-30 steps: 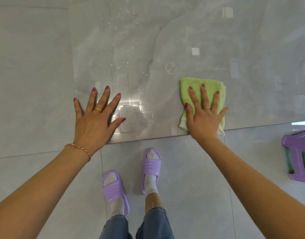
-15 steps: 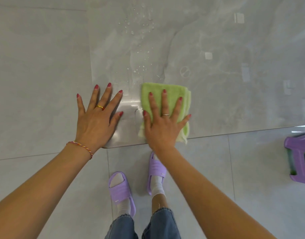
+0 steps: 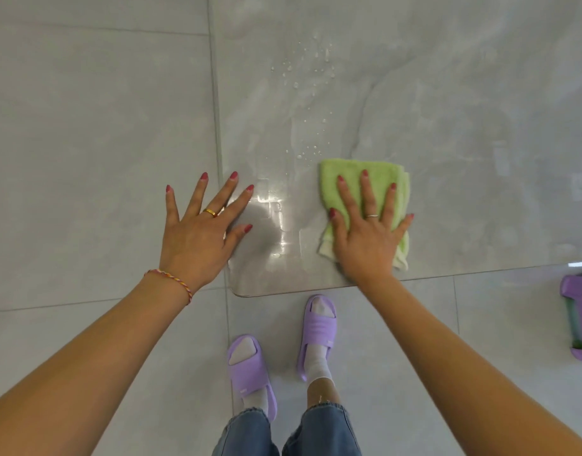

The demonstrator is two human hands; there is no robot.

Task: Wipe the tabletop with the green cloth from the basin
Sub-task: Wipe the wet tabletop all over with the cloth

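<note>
The green cloth (image 3: pixel 365 179) lay folded flat on the glass tabletop (image 3: pixel 447 126), near its front edge. Its long side ran away from the person, toward the water drops (image 3: pixel 311 77). The right hand (image 3: pixel 368 232) pressed it down with fingers spread wide. The left hand (image 3: pixel 200 232) rested flat and empty at the table's corner. The wiping looked under way. Next, the cloth likely needed pushing up over those drops.
</note>
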